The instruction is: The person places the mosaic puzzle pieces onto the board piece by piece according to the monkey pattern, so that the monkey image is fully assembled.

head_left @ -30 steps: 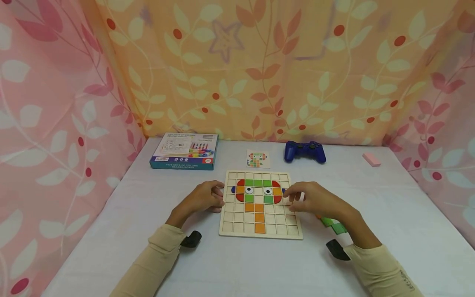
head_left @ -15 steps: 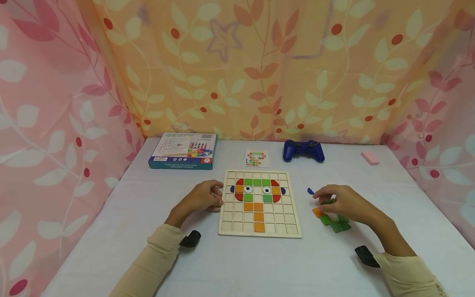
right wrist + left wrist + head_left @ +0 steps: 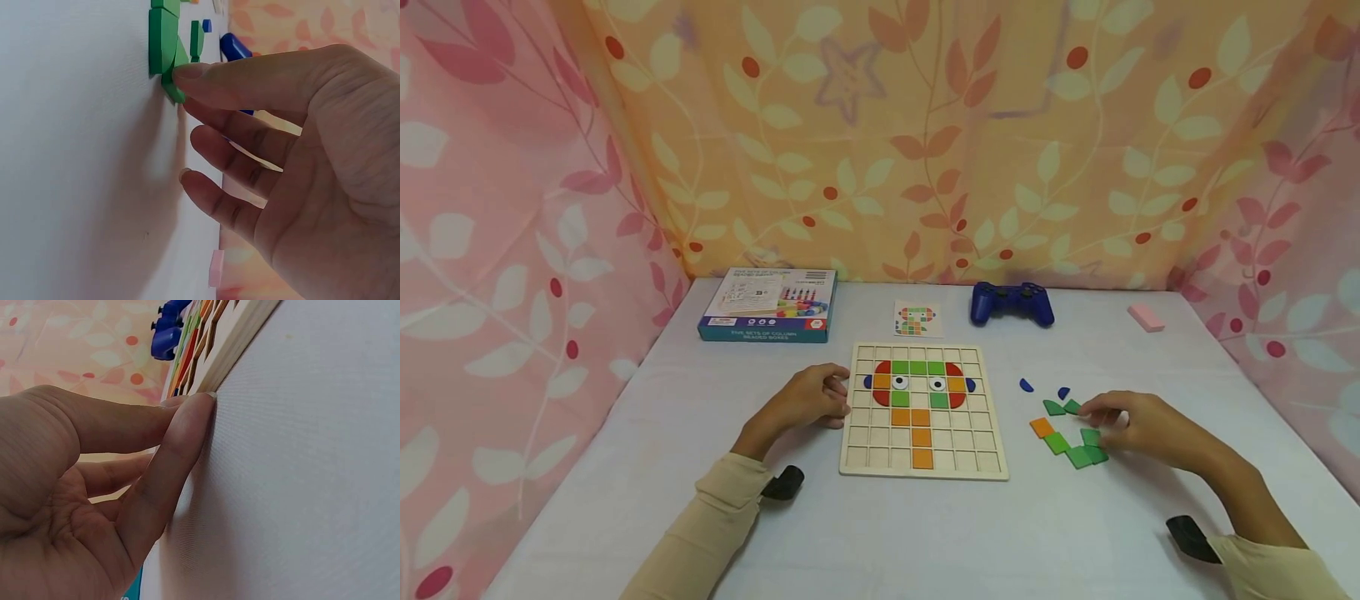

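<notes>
A wooden grid board (image 3: 880,458) lies on the table, bearing a figure of coloured tiles with a red, green and orange head, two eyes and blue sides. My left hand (image 3: 808,396) rests at its left edge; the left wrist view shows fingertips touching the board's side (image 3: 234,347). To the right of the board my right hand (image 3: 1150,425) is over a loose group of tiles, thumb and index finger apart. In the right wrist view the thumb touches a green tile (image 3: 170,89). Nearby lie an orange tile (image 3: 1041,428) and two blue half-round tiles (image 3: 1026,385).
Behind the board lies a pattern card (image 3: 917,319) with a similar figure. A flat game box (image 3: 767,304) is at the back left, a blue game controller (image 3: 1012,304) at the back, and a pink block (image 3: 1146,317) at the far right. Patterned cloth (image 3: 880,167) surrounds the table.
My right hand has moved from the board's right edge to the right, past the blue tiles, to the green ones, uncovering most of the loose group. The left hand has stayed at the board.
</notes>
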`<action>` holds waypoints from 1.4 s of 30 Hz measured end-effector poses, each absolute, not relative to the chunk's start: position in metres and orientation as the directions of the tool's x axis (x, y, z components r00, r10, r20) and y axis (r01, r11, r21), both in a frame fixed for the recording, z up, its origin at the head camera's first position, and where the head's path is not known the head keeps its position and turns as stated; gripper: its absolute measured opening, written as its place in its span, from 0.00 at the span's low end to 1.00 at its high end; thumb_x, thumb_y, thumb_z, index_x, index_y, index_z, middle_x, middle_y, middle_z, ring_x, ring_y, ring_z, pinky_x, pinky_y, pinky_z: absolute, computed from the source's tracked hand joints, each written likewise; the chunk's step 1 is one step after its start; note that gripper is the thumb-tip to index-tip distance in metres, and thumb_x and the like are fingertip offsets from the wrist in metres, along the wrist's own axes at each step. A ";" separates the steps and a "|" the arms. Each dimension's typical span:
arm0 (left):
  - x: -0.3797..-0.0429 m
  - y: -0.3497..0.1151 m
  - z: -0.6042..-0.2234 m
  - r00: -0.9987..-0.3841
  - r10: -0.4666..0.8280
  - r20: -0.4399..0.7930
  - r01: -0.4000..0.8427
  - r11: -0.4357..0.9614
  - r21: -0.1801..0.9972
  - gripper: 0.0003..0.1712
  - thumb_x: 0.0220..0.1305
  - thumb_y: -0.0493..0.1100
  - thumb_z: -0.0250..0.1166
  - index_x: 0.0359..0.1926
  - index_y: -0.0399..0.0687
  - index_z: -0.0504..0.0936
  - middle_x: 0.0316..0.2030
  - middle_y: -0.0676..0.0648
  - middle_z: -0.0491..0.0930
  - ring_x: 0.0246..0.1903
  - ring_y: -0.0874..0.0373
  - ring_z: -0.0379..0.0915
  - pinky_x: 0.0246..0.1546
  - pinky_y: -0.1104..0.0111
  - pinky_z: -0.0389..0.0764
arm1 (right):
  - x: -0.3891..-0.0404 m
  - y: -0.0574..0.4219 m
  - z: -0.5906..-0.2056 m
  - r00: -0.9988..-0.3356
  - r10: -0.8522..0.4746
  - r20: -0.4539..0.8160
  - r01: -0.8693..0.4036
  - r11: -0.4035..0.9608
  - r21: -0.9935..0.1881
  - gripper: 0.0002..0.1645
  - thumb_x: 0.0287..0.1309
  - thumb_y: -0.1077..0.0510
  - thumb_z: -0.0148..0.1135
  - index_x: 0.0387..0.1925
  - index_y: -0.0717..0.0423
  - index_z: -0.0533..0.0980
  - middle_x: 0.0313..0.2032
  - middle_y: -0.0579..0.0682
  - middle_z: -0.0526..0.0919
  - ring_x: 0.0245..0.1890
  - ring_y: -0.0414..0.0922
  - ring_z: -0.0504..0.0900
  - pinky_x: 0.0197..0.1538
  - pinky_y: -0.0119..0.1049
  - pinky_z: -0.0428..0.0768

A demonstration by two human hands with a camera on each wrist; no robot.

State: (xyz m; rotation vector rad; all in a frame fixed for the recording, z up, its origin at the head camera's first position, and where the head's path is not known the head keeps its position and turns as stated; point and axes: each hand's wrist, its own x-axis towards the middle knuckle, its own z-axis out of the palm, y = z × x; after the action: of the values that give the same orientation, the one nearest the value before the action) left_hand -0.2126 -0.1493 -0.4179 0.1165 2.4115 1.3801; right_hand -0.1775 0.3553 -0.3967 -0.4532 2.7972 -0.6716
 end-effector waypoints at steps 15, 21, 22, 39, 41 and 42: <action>-0.215 -0.150 -0.421 -0.930 0.251 -0.267 -0.108 0.508 0.855 0.35 0.66 0.31 0.72 0.72 0.38 0.73 0.49 0.40 0.79 0.36 0.54 0.82 0.38 0.67 0.90 | -0.175 0.357 -0.401 -0.927 -0.340 -0.160 -0.237 0.859 -0.454 0.21 0.54 0.60 0.75 0.52 0.50 0.87 0.43 0.43 0.83 0.45 0.46 0.76 0.41 0.32 0.78; -0.216 -0.152 -0.421 -0.925 0.269 -0.267 -0.102 0.503 0.858 0.35 0.66 0.31 0.71 0.72 0.36 0.72 0.50 0.39 0.79 0.37 0.54 0.82 0.37 0.68 0.90 | -0.175 0.358 -0.401 -0.927 -0.332 -0.173 -0.227 0.866 -0.445 0.20 0.56 0.57 0.75 0.52 0.52 0.87 0.40 0.43 0.82 0.43 0.46 0.75 0.39 0.32 0.77; -0.216 -0.152 -0.421 -0.926 0.266 -0.268 -0.103 0.504 0.858 0.35 0.66 0.31 0.71 0.72 0.37 0.72 0.50 0.39 0.79 0.37 0.54 0.82 0.37 0.68 0.90 | -0.175 0.358 -0.401 -0.928 -0.332 -0.169 -0.229 0.866 -0.445 0.20 0.56 0.57 0.75 0.52 0.52 0.87 0.40 0.43 0.82 0.43 0.46 0.75 0.39 0.32 0.76; -0.215 -0.152 -0.421 -0.926 0.265 -0.267 -0.101 0.508 0.855 0.34 0.66 0.31 0.71 0.72 0.36 0.73 0.50 0.39 0.79 0.37 0.54 0.82 0.37 0.68 0.90 | -0.190 0.301 -0.395 -0.897 -0.436 -0.068 -0.350 0.797 -0.492 0.19 0.56 0.52 0.79 0.49 0.52 0.87 0.39 0.41 0.82 0.41 0.41 0.76 0.42 0.31 0.79; -0.215 -0.152 -0.421 -0.927 0.261 -0.269 -0.103 0.512 0.853 0.34 0.66 0.31 0.71 0.71 0.37 0.73 0.49 0.39 0.79 0.37 0.54 0.82 0.37 0.68 0.90 | -0.193 0.290 -0.395 -0.883 -0.466 -0.055 -0.381 0.780 -0.496 0.19 0.57 0.53 0.79 0.49 0.52 0.86 0.38 0.40 0.82 0.40 0.40 0.77 0.41 0.31 0.79; -0.215 -0.151 -0.421 -0.928 0.260 -0.268 -0.102 0.513 0.852 0.34 0.66 0.31 0.71 0.71 0.37 0.73 0.49 0.40 0.79 0.37 0.54 0.82 0.37 0.68 0.90 | -0.194 0.285 -0.395 -0.879 -0.474 -0.055 -0.386 0.774 -0.501 0.18 0.57 0.54 0.79 0.49 0.52 0.87 0.38 0.40 0.82 0.40 0.40 0.77 0.41 0.31 0.79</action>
State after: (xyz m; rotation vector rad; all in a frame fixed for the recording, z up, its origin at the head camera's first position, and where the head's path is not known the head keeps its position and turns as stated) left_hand -0.2147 -0.1513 -0.4210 0.1313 2.3964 1.3844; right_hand -0.1940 0.2849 -0.3949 -0.6826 2.7893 -0.7302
